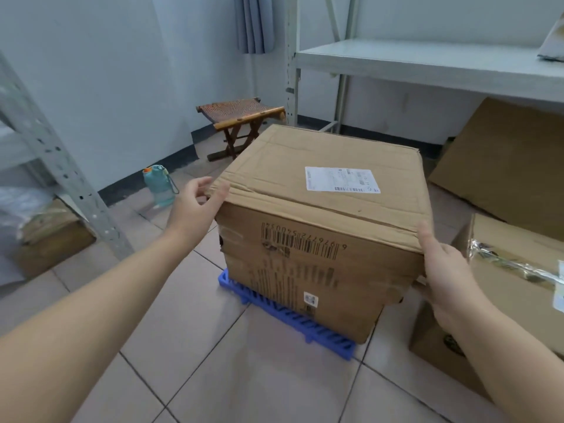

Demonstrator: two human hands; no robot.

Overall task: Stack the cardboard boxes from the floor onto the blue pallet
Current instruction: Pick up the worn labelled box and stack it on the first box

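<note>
A large brown cardboard box [320, 166] with a white shipping label on top and a barcode on its front stands on the blue pallet [287, 319], covering most of it. My left hand [195, 206] grips the box's near top left corner, thumb on the edge. My right hand [445, 270] holds the near right vertical edge, thumb on the front face and fingers hidden behind the side. A second cardboard box [512, 270] with shiny tape sits on the floor just right of the pallet, close behind my right hand.
A flat cardboard sheet [503, 160] leans under the right metal shelf [427, 62]. A folding wooden stool [241, 114] and a green water bottle [158, 186] stand by the far wall. The left rack [61, 166] has a box [52, 239] beneath it. Tiled floor lies in front.
</note>
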